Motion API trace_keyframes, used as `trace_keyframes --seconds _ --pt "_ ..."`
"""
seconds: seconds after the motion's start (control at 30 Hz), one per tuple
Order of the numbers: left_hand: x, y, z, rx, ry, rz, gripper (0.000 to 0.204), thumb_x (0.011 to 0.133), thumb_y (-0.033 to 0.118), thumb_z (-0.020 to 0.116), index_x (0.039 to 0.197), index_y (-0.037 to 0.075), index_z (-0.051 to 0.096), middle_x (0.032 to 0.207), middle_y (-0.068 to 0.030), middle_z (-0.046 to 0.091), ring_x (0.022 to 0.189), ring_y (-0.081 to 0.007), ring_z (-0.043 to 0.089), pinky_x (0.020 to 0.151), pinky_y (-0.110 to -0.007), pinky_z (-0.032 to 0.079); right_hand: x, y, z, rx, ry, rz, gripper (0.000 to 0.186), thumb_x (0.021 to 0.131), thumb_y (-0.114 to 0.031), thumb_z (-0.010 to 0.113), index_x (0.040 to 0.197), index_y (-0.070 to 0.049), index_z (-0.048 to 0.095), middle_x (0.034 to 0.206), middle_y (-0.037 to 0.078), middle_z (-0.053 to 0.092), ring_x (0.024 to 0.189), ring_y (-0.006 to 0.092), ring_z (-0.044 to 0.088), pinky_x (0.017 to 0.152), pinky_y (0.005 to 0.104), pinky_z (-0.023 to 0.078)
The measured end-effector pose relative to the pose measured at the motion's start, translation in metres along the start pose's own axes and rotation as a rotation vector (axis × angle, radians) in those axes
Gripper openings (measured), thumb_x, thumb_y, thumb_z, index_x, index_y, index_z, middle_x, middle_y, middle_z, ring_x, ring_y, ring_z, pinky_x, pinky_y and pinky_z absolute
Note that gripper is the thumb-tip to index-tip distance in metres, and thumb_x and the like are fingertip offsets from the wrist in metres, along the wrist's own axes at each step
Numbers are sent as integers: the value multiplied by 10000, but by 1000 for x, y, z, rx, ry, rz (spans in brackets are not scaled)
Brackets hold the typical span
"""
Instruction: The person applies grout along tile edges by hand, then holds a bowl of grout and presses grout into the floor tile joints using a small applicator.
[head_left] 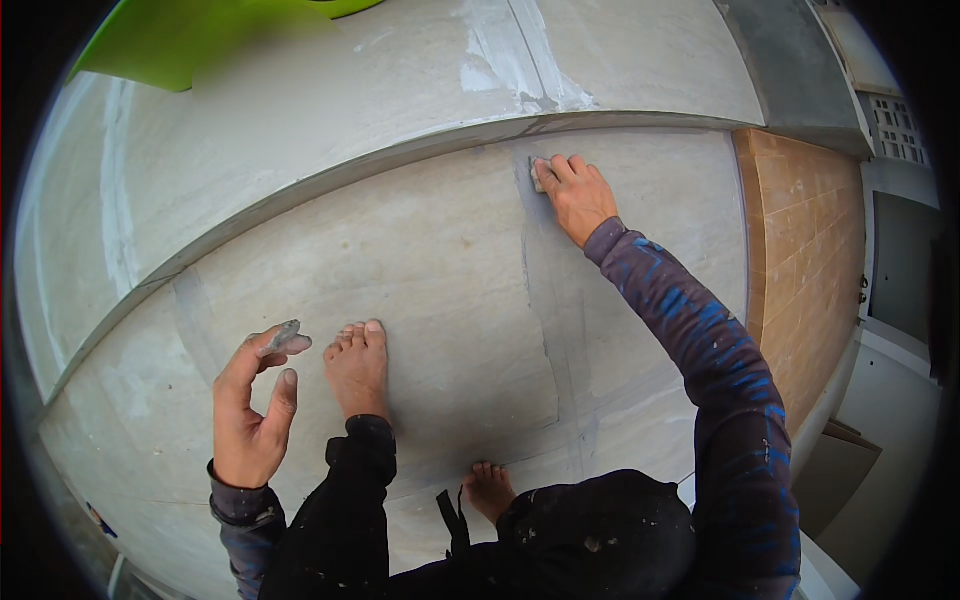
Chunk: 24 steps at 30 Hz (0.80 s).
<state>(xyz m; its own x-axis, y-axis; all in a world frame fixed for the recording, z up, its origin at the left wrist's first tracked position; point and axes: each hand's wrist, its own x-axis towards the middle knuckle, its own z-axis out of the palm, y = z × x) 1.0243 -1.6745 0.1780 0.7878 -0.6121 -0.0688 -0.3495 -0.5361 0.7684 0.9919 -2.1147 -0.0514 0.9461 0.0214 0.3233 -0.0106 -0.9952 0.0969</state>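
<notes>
My right hand (582, 198) reaches forward, its fingers closed on a small pale sponge-like pad (539, 177), mostly hidden by the fingers. The pad is pressed to the floor at the far end of a grey-smeared tile joint (548, 265), just short of the step. My left hand (248, 420) is raised over the floor at the left, beside my bare foot (358, 360). Its thumb stands apart from the curled fingers, and grey paste coats the fingertips. Nothing shows in its grip. Large light-grey tiles (420, 250) lie under both.
A raised step edge (330, 178) curves across the far side, with white smears (505, 60) on the tiles above it. At the upper left is a bright green object (165, 45), partly blurred. Brown tiles (800, 240) border the right. My other foot (489, 490) rests nearer.
</notes>
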Motion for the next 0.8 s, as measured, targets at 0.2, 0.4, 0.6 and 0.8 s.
trace_keyframes --seconds 0.2,0.4,0.6,0.8 --pt "2 1 1 -5 -35 29 364 1023 136 613 1346 -31 600 1192 -145 703 1146 -241 665 1029 -374 483 23 0 -7 69 91 87 412 888 -77 612 1287 -110 709 1085 57 586 1030 263 570 867 386 513" --pt "-4 1 3 2 -28 -7 361 1022 116 604 1353 -26 593 1201 -148 704 1148 -242 668 1036 -379 481 2 9 -16 215 17 49 419 877 -38 622 1272 -136 724 1086 57 607 1032 261 574 890 382 512" --pt "5 12 12 11 -59 52 359 1020 96 598 1359 -22 586 1213 -160 701 1155 -252 667 1047 -387 480 25 19 -22 243 90 48 416 843 0 630 1217 -148 735 1062 28 665 1055 265 593 922 394 508" --pt "1 7 26 -13 -48 39 364 1023 103 602 1365 -22 581 1228 -159 697 1158 -253 666 1043 -392 483 -86 -10 -24 276 -34 18 328 891 -83 625 1188 -163 738 1094 -13 667 1076 213 591 916 370 490"
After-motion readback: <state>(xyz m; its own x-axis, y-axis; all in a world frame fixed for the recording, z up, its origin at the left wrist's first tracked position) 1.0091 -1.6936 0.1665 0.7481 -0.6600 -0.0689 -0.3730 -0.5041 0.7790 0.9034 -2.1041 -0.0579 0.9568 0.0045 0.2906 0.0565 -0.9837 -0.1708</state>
